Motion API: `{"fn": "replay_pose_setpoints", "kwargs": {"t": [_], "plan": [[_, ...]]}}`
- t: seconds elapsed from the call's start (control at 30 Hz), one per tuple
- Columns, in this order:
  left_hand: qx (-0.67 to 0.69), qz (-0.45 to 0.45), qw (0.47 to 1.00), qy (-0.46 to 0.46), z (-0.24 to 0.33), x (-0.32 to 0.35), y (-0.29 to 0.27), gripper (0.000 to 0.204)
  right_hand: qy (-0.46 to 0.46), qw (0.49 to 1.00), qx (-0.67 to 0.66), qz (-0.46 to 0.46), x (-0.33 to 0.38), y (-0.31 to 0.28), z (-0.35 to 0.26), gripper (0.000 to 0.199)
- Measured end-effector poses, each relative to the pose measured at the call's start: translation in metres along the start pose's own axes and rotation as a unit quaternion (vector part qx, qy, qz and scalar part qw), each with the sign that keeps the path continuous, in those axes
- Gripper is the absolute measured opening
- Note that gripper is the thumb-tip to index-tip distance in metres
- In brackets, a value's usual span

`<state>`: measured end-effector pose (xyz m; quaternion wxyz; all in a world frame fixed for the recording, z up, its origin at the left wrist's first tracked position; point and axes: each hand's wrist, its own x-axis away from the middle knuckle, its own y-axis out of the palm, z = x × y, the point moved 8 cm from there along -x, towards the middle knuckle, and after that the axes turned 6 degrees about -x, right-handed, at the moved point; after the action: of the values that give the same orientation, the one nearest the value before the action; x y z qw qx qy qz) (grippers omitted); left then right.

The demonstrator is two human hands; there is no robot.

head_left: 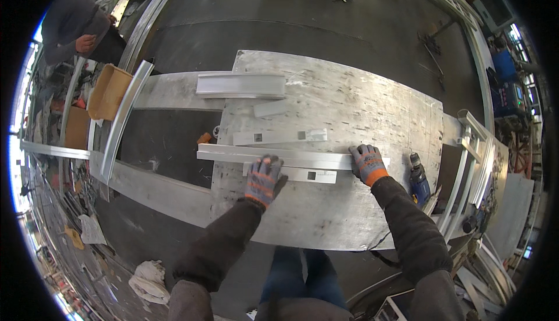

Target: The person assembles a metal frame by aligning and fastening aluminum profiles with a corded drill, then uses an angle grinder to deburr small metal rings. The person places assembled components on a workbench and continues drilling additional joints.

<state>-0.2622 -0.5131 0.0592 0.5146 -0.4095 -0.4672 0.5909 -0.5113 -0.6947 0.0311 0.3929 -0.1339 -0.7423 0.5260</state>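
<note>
A long silver aluminium profile (308, 159) lies across the metal-topped table in front of me. My left hand (265, 180), in a grey and orange glove, has its fingers over this profile left of its middle. My right hand (368, 163), gloved alike, grips the profile near its right end. Beneath the left hand, along the profile's near side, runs a flat strip with a square hole (314, 175), partly hidden by that hand. A second strip with two square holes (280, 137) lies just beyond the profile.
A wide channel piece (240, 85) and a small plate (270, 108) lie farther back on the table (372, 105). A blue cordless drill (418, 182) rests right of my right hand. Cardboard boxes (109, 92) and a curved profile (125, 120) stand left. Another person (75, 27) is far left.
</note>
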Motion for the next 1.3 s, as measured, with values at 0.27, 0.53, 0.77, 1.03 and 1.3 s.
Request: {"fn": "replay_pose_setpoints", "kwargs": {"t": [0.27,0.53,0.77,1.03,1.3], "plan": [[-0.077,0.02,0.995,0.057,0.011,0.012,0.026,0.056,-0.095,0.979,-0.146,0.111,0.066,-0.069,0.009,0.07],[-0.062,-0.121,0.988,0.074,0.057,-0.053,0.064,0.049,0.112,0.854,-0.455,0.227,0.222,-0.058,0.039,0.061],[-0.059,-0.137,0.986,0.069,0.178,-0.162,0.102,0.055,0.339,0.784,-0.421,0.307,0.321,0.049,0.008,0.07],[-0.001,-0.216,0.976,0.031,0.165,-0.155,0.105,0.063,0.415,0.69,-0.513,0.298,0.334,0.092,0.008,0.057],[-0.065,-0.1,0.991,-0.065,0.016,-0.091,0.065,0.061,0.43,0.714,-0.471,0.29,0.299,0.129,0.005,0.07]]}}
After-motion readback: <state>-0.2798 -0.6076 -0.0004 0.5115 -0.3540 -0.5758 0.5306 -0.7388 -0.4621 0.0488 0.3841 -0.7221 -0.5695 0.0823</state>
